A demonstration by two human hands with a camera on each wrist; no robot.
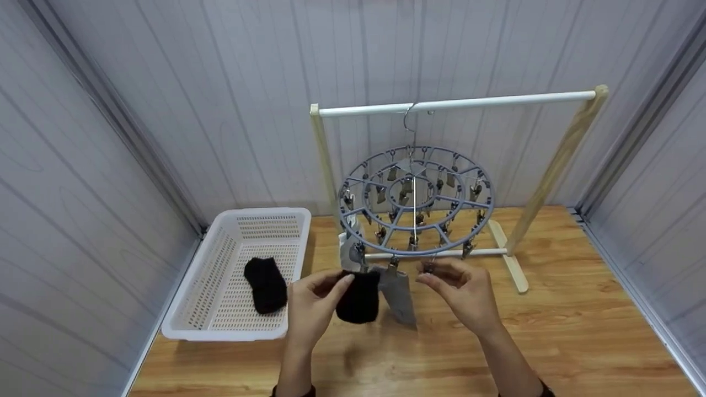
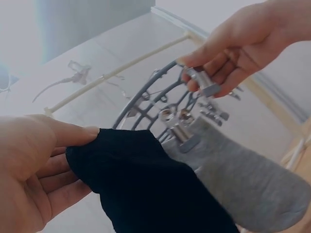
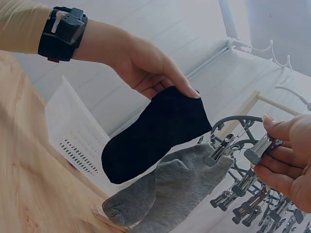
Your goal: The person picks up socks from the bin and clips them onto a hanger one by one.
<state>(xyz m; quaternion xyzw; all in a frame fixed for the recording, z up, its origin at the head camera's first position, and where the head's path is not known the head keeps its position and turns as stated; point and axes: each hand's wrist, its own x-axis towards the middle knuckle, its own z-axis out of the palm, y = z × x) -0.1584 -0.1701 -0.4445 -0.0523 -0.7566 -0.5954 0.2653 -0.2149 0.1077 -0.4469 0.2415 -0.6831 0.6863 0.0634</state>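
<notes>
My left hand (image 1: 315, 300) pinches the cuff of a black sock (image 1: 358, 298) between thumb and fingers, and the sock's toe hangs down. My right hand (image 1: 463, 289) holds a metal clip (image 3: 260, 147) between thumb and fingers, apart from the sock. That clip belongs to the round grey drying hanger (image 1: 348, 212), from which many such clips dangle. Between my hands, another clip (image 2: 179, 131) grips a grey sock (image 1: 398, 295). Behind it, at the hanger's left side, hangs a second light grey piece (image 1: 350, 251), partly hidden by the ring and the black sock.
A white perforated basket (image 1: 182, 314) stands at the left with another black sock (image 1: 266, 285) inside. The hanger hooks over the white bar (image 1: 496, 103) of a wooden-legged stand (image 1: 557, 171) on the wood-grain table (image 1: 579, 331). Pale panel walls (image 1: 248, 110) enclose the back and sides.
</notes>
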